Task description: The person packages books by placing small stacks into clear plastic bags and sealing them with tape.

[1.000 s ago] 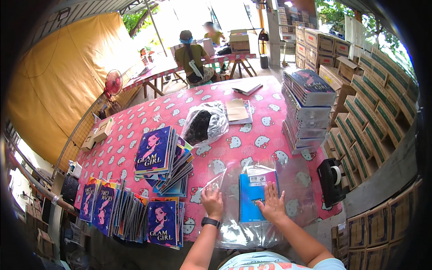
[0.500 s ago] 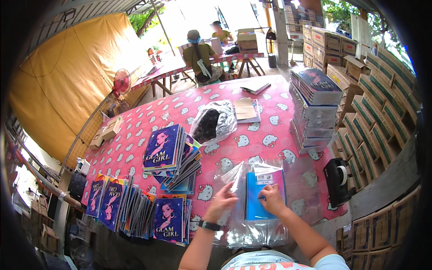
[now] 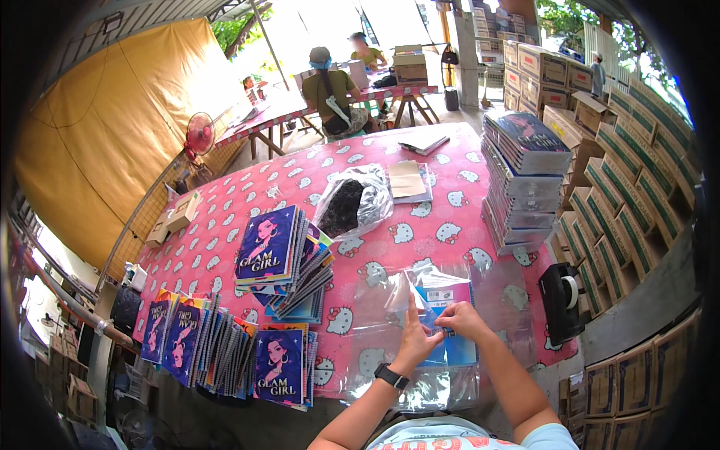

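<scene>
A blue-and-pink spiral notebook (image 3: 455, 352) with a barcode label lies on clear plastic film (image 3: 375, 375) at the table's near edge. My left hand (image 3: 418, 337) lies over the notebook's left side, fingers stretched out along a raised fold of the film. Its thumb points toward my right hand (image 3: 463, 321), which rests over the notebook's middle with fingertips pinched together. What the pinch holds is too small to make out. To the left, several spiral notebooks with purple covers stand in a stack (image 3: 266, 244) and in a leaning row (image 3: 225, 349).
A tall stack of notebooks (image 3: 523, 187) and a black tape dispenser (image 3: 561, 304) stand on the right. Beyond my hands lie a plastic bag with dark contents (image 3: 349, 206) and a brown card (image 3: 406, 180). Cartons (image 3: 622, 187) are piled on the right; people sit at a far table.
My left hand has moved right, from beside the notebook onto its left side, bringing the film's fold with it. My right hand has shifted slightly and stays pinched.
</scene>
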Demonstrator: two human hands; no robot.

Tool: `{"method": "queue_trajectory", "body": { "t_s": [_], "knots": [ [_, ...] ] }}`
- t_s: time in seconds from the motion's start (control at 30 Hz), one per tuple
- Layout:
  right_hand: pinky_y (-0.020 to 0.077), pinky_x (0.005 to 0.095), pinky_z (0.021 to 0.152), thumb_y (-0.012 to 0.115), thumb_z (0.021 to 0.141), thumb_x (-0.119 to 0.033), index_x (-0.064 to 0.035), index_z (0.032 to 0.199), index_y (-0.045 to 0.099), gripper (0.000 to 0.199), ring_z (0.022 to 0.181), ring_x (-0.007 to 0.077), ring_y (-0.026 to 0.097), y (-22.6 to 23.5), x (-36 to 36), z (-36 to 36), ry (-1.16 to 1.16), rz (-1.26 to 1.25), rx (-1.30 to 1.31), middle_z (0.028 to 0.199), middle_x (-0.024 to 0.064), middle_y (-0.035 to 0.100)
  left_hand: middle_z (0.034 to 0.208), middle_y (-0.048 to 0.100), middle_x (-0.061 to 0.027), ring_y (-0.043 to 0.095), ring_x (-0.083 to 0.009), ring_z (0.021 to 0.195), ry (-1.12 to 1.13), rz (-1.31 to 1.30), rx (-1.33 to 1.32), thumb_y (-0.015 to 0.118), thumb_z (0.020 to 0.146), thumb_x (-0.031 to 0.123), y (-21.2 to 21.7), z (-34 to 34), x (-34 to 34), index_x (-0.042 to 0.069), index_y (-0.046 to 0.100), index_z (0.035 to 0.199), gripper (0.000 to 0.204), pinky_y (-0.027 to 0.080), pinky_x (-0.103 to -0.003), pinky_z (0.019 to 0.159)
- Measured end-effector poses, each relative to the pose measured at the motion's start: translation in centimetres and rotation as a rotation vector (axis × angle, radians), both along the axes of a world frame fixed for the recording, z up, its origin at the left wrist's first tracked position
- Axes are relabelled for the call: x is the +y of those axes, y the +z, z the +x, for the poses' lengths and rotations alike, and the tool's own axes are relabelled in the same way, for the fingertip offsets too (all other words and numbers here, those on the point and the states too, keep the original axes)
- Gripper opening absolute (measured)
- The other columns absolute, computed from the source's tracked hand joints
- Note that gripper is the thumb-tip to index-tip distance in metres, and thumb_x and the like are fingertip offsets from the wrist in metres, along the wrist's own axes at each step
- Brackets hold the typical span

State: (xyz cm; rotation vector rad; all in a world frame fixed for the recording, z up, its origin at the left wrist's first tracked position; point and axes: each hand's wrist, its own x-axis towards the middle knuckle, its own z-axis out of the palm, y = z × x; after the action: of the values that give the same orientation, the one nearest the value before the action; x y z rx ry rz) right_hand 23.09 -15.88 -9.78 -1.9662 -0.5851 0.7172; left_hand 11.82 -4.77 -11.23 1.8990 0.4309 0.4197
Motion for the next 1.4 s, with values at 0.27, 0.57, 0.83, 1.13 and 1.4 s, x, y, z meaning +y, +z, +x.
{"method": "queue_trajectory", "body": {
  "t_s": [0.27,0.57,0.83,1.13,1.4],
  "knots": [
    [0.0466,0.0273,0.055,0.079,0.071,-0.026,0.0008,0.073,0.07,0.029,0.059,0.0093,0.059,0.7,0.5,-0.8,0.008,-0.042,-0.031,0.067,0.0068,0.066,0.096,0.056,-0.0105,0.055,-0.0117,0.066,-0.117,-0.137,-0.033,0.079,0.066,0.005,-2.3,-0.1,3.4,0.014,0.022,0.145,0.097,0.049,-0.024,0.057],
    [0.0486,0.0298,0.064,0.072,0.067,-0.021,-0.0006,0.071,0.07,0.021,0.06,0.0157,0.061,-0.9,0.7,-0.2,0.024,-0.045,-0.171,0.063,0.0111,0.065,0.101,0.057,-0.0182,0.057,-0.0313,0.085,0.167,0.426,0.302,0.061,0.069,0.004,0.3,-7.0,12.6,0.003,0.055,0.114,0.045,0.048,-0.037,0.077],
    [0.0499,0.0308,0.062,0.068,0.066,-0.019,0.0007,0.073,0.07,0.021,0.058,0.0166,0.061,-1.1,0.7,-0.2,0.018,-0.035,-0.136,0.062,0.0131,0.065,0.143,0.032,-0.0205,0.033,-0.0408,0.128,-0.076,0.406,-0.02,0.052,0.089,0.033,-6.5,7.8,8.9,0.007,0.022,0.144,0.068,0.029,-0.047,0.103],
    [0.0474,0.0266,0.063,0.064,0.074,-0.016,-0.0006,0.079,0.071,0.018,0.066,0.0102,0.06,-0.7,0.0,0.7,0.065,-0.103,0.02,0.072,0.0068,0.068,0.15,0.007,-0.0235,0.008,-0.0441,0.138,0.003,0.665,0.09,0.049,0.089,0.045,-3.0,1.0,0.6,0.009,0.014,0.146,0.077,0.013,-0.059,0.106],
    [0.0488,0.0262,0.071,0.064,0.076,-0.013,0.0032,0.084,0.069,0.019,0.075,0.0098,0.061,-1.1,-0.6,1.5,0.174,0.043,0.189,0.086,0.0077,0.069,0.101,0.062,-0.0148,0.058,-0.0275,0.102,-0.243,-0.111,-0.003,0.05,0.091,0.016,0.4,-4.7,4.5,0.001,0.061,0.102,0.021,0.046,-0.038,0.087]
  ]
}}
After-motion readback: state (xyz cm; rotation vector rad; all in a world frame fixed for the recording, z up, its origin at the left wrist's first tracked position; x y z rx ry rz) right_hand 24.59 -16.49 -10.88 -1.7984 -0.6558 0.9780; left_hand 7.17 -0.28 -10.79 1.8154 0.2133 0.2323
